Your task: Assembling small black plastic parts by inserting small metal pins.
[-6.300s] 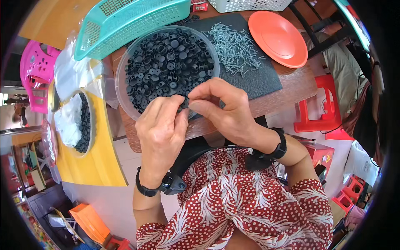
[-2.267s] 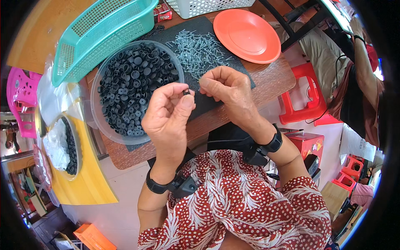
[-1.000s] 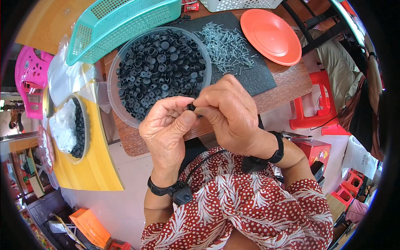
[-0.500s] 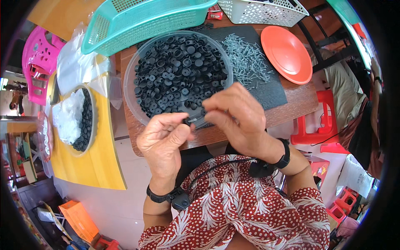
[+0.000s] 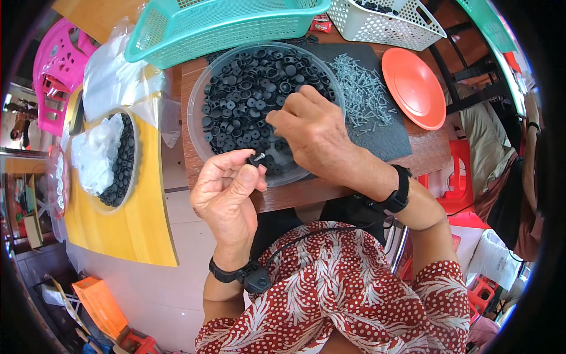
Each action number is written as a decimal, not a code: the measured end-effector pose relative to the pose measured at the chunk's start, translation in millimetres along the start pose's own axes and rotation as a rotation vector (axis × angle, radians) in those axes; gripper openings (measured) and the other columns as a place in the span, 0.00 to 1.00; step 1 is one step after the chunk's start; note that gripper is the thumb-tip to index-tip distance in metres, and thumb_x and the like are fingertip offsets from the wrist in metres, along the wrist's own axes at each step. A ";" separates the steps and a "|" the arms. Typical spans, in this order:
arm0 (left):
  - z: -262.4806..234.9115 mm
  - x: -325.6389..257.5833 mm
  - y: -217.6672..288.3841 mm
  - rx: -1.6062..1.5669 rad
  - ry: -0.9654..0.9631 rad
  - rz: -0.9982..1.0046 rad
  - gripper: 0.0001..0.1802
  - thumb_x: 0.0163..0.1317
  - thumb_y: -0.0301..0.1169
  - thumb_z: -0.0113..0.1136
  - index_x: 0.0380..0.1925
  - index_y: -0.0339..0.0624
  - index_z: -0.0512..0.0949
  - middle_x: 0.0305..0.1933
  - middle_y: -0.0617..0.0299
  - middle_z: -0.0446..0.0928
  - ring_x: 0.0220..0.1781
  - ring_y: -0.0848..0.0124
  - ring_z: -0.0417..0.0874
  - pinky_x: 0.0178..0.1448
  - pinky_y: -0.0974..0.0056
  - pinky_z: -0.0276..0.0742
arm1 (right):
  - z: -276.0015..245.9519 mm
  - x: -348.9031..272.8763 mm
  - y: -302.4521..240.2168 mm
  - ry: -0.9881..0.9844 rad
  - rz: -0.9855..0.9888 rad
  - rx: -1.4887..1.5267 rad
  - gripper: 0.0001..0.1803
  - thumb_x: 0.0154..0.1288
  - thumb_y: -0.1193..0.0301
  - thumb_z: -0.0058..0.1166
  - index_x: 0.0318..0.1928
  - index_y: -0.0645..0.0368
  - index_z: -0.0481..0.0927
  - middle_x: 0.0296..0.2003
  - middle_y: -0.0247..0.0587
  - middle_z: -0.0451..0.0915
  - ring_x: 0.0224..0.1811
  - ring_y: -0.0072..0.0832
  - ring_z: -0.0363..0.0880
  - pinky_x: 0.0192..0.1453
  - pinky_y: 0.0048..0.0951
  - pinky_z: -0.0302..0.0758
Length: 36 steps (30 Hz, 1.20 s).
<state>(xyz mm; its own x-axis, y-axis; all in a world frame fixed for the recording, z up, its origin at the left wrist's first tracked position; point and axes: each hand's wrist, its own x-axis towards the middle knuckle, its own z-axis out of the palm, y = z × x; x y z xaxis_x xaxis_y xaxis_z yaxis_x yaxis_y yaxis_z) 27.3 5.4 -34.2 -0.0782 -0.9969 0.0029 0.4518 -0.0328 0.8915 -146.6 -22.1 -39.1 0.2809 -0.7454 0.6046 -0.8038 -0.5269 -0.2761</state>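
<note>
My left hand (image 5: 227,192) pinches a small black round plastic part (image 5: 256,158) between thumb and fingertips, just at the near rim of a clear bowl (image 5: 197,127) filled with several black round parts (image 5: 247,88). My right hand (image 5: 315,133) reaches over the bowl's near right side, fingers curled down onto the black parts; whether it holds one is hidden. A heap of grey screws (image 5: 362,94) lies on a dark mat (image 5: 389,138) to the right of the bowl.
An orange plate (image 5: 415,88) sits at the right. A teal basket (image 5: 218,26) and a white basket (image 5: 383,23) stand behind the bowl. At the left a yellow surface (image 5: 141,206) carries another bowl (image 5: 115,159) of black parts and a plastic bag. A pink stool (image 5: 53,71) is at far left.
My hands were together working one small black part; now they have separated. The left hand keeps the part while the right has reached into the bowl of black parts.
</note>
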 end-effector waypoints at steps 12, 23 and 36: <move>-2.9 -0.8 -3.2 -0.053 -0.028 0.011 0.13 0.54 0.24 0.66 0.38 0.28 0.76 0.28 0.56 0.78 0.25 0.73 0.78 0.36 0.71 0.78 | 12.5 17.6 -5.7 -0.118 -0.203 -0.233 0.07 0.38 0.73 0.57 0.21 0.60 0.75 0.24 0.40 0.70 0.33 0.33 0.68 0.34 0.29 0.65; -3.0 -1.8 -4.2 -0.029 -0.024 0.009 0.14 0.54 0.24 0.66 0.38 0.28 0.76 0.29 0.58 0.78 0.25 0.74 0.78 0.36 0.71 0.78 | 12.1 18.4 -7.0 -0.113 -0.236 -0.206 0.05 0.41 0.72 0.55 0.20 0.60 0.75 0.23 0.40 0.70 0.33 0.33 0.68 0.34 0.29 0.65; -4.7 -1.6 -5.5 -0.010 -0.059 0.023 0.14 0.56 0.25 0.64 0.40 0.29 0.74 0.30 0.53 0.79 0.26 0.71 0.78 0.32 0.69 0.73 | 13.0 16.4 -7.5 -0.179 -0.341 -0.161 0.07 0.43 0.70 0.54 0.22 0.59 0.72 0.25 0.37 0.67 0.35 0.32 0.66 0.35 0.28 0.65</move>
<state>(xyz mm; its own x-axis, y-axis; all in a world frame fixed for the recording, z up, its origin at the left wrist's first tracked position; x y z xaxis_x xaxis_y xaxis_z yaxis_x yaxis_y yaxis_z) 29.1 6.8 -41.3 -0.1197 -0.9915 0.0501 0.4627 -0.0111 0.8865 -129.2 -35.7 -36.8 0.6204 -0.6057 0.4982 -0.7167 -0.6958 0.0467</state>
